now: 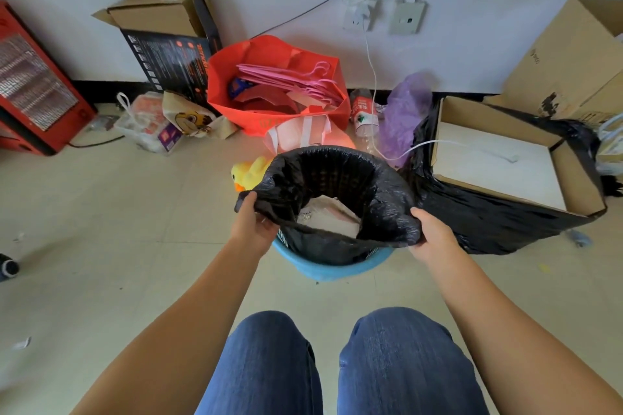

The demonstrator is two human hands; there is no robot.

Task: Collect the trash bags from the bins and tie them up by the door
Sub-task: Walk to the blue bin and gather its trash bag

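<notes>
While the black bag (337, 185) sits in the blue bin (332, 268) on the tiled floor (101, 212), its rim is gripped on both sides. The near left edge of the bag is pinched by the left hand (253, 226), with the thumb over the plastic and the fingers curled beneath. The near right edge is held by the right hand (433, 234), its fingers wrapped around a bunched fold. The bag's mouth is held wide and lifted partly off the bin's rim, and crumpled white paper (332, 214) is seen inside. Both forearms are stretched forward above knees in blue jeans (269, 364). A yellow duck toy (247, 173) is seen just beside the bag on the left. A red tote (276, 87) holding pink hangers (290, 79) is set beyond the bin against the wall. A red heater (33, 84) is placed at far left, with a dark printed box (168, 44) between it and the tote. To the right of the bin, an open carton (499, 152) is seen lying on a second black bag (488, 222). A purple bag (404, 111) and a plastic bottle (364, 111) are found between the tote and the carton. A larger box (573, 57) is stood at far right.
</notes>
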